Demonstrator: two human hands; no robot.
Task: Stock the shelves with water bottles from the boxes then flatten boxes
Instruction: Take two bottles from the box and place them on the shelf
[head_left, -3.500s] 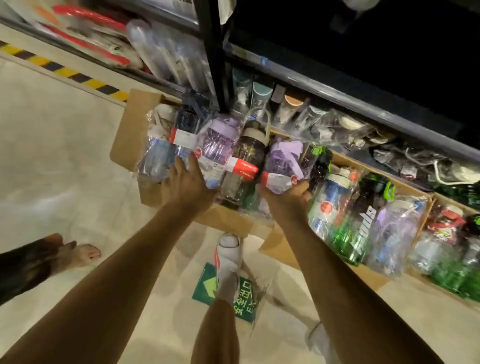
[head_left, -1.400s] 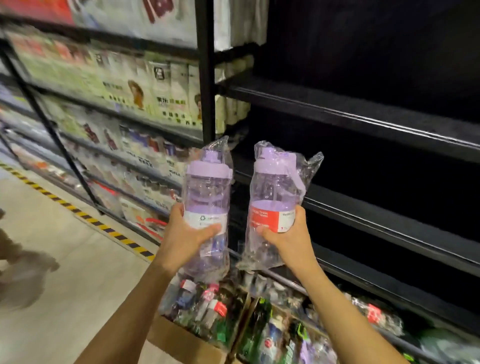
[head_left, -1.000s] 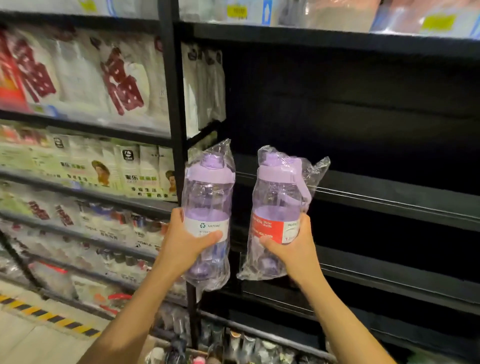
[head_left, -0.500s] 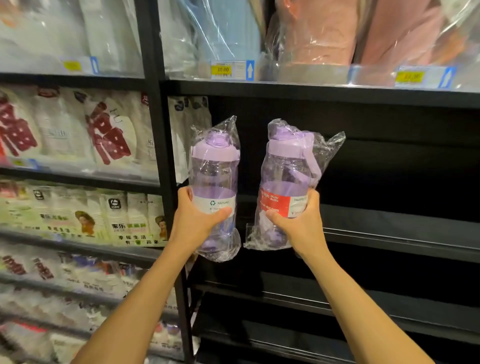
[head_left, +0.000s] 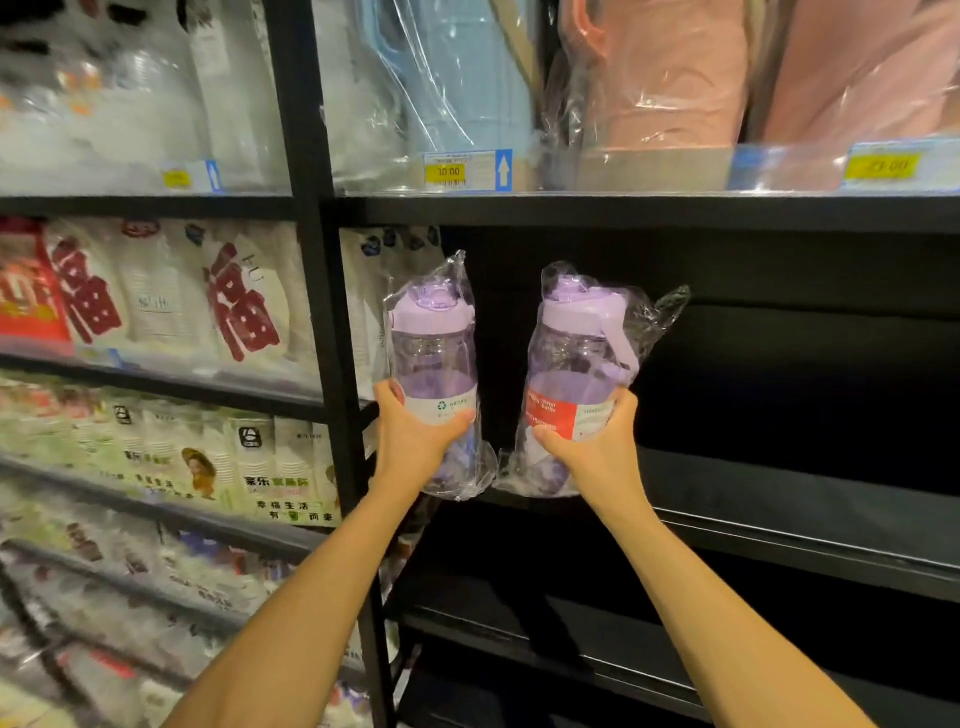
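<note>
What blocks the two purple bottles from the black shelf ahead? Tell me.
Nothing visible. The left hand and right hand hold the left bottle and right bottle upright before the black shelf, its visible board bare; the upright post stands left of both.

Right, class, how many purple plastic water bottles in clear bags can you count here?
2. One purple plastic water bottle, white-labelled, is gripped by the left hand beside the black upright post; the red-labelled one is gripped by the right hand, above the black shelf. No others show.
</note>
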